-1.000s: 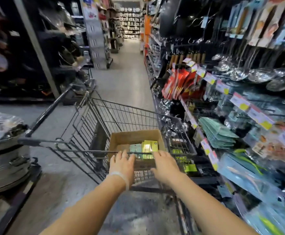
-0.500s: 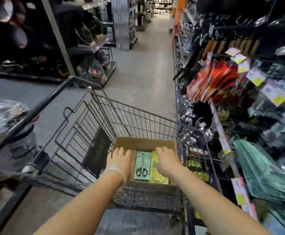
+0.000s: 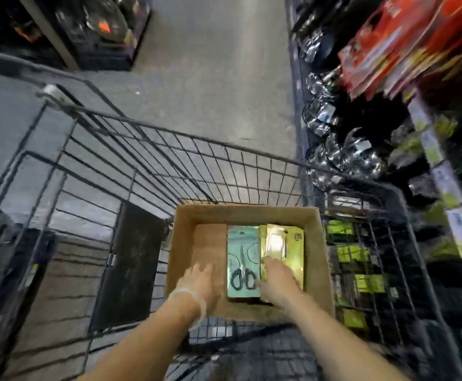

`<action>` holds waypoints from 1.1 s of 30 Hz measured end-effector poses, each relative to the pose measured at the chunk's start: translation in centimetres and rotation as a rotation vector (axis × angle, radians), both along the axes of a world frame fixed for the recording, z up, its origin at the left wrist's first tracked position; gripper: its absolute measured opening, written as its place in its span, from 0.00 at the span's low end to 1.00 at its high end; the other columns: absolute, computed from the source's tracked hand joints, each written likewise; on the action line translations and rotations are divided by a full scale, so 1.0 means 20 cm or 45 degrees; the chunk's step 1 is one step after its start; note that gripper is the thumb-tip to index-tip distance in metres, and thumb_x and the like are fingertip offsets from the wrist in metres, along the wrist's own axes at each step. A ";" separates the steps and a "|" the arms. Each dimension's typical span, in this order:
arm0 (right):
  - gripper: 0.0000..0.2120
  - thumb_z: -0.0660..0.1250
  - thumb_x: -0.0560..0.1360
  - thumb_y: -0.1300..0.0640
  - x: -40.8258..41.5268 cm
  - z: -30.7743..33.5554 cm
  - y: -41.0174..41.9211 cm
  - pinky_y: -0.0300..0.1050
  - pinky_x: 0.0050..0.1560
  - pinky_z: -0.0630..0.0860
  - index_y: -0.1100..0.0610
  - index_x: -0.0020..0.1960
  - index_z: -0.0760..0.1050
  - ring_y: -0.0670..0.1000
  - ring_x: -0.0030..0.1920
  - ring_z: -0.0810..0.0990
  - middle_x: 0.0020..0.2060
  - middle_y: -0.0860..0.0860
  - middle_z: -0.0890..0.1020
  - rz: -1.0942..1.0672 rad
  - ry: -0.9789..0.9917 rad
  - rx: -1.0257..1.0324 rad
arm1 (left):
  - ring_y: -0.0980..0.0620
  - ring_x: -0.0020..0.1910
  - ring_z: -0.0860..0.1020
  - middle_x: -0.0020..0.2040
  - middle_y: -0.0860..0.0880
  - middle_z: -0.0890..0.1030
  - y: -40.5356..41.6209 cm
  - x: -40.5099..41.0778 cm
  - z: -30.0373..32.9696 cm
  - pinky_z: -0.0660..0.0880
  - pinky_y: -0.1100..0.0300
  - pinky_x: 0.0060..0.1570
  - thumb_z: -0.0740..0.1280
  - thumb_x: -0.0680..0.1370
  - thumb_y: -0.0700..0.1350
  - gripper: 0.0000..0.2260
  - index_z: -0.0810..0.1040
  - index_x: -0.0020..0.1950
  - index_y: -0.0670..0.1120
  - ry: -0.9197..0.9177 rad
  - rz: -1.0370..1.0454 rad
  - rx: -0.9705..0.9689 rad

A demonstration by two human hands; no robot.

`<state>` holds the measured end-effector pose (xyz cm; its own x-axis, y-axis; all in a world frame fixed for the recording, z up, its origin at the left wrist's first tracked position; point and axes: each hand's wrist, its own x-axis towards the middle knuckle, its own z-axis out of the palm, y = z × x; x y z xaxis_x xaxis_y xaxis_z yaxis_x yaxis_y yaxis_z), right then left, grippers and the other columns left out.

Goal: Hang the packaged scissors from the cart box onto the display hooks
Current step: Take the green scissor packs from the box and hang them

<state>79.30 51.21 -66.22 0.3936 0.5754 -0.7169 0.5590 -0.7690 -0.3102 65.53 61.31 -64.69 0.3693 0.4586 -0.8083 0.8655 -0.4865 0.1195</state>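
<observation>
Reaching into the cardboard box in the wire cart, lower middle of the frame. Right hand lies on the yellow scissors pack, fingers fairly straight, though it's too blurry to tell if it's gripping. Left hand hovers over the bare box floor, fingers relaxed, holding nothing. A teal scissors pack lies flat just left of the yellow one. Display rack runs along the right edge.
</observation>
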 end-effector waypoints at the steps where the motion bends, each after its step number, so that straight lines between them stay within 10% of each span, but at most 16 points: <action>1: 0.25 0.64 0.77 0.54 0.00 -0.06 0.04 0.50 0.66 0.69 0.57 0.70 0.62 0.57 0.66 0.70 0.67 0.56 0.70 -0.034 0.028 -0.014 | 0.41 0.71 0.62 0.72 0.41 0.61 0.04 0.01 -0.07 0.63 0.49 0.70 0.61 0.78 0.41 0.27 0.55 0.76 0.45 0.015 0.045 -0.049; 9: 0.31 0.65 0.77 0.54 0.00 -0.51 0.21 0.46 0.66 0.65 0.58 0.74 0.56 0.57 0.71 0.65 0.72 0.57 0.63 -0.407 0.092 -0.143 | 0.43 0.72 0.64 0.74 0.41 0.64 0.17 0.12 -0.49 0.62 0.55 0.70 0.61 0.80 0.42 0.23 0.59 0.74 0.41 -0.115 0.545 -0.304; 19: 0.20 0.66 0.75 0.58 -0.04 -0.64 0.26 0.46 0.58 0.72 0.59 0.66 0.68 0.58 0.60 0.76 0.59 0.57 0.78 -0.876 0.155 0.062 | 0.45 0.42 0.79 0.48 0.41 0.82 0.08 0.23 -0.68 0.78 0.56 0.45 0.74 0.70 0.39 0.12 0.76 0.51 0.42 -0.256 1.403 -0.386; 24: 0.18 0.62 0.77 0.59 -0.03 -0.64 0.28 0.46 0.57 0.72 0.61 0.66 0.68 0.58 0.62 0.74 0.61 0.58 0.76 -0.657 -0.012 0.005 | 0.41 0.47 0.78 0.53 0.38 0.80 0.17 0.12 -0.68 0.75 0.53 0.51 0.70 0.73 0.37 0.13 0.74 0.57 0.39 -0.196 1.660 -0.313; 33: 0.42 0.73 0.70 0.52 -0.15 -0.74 0.32 0.47 0.59 0.71 0.61 0.74 0.52 0.57 0.63 0.70 0.64 0.58 0.70 -0.347 -0.326 -0.189 | 0.45 0.45 0.74 0.56 0.38 0.79 0.31 0.01 -0.65 0.71 0.56 0.47 0.65 0.77 0.38 0.11 0.74 0.59 0.39 -0.235 1.550 -0.126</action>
<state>76.25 57.62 -80.98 0.6944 0.3229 -0.6431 0.3732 -0.9257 -0.0618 65.68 67.58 -77.60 -0.1428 0.5234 -0.8401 0.7144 0.6419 0.2785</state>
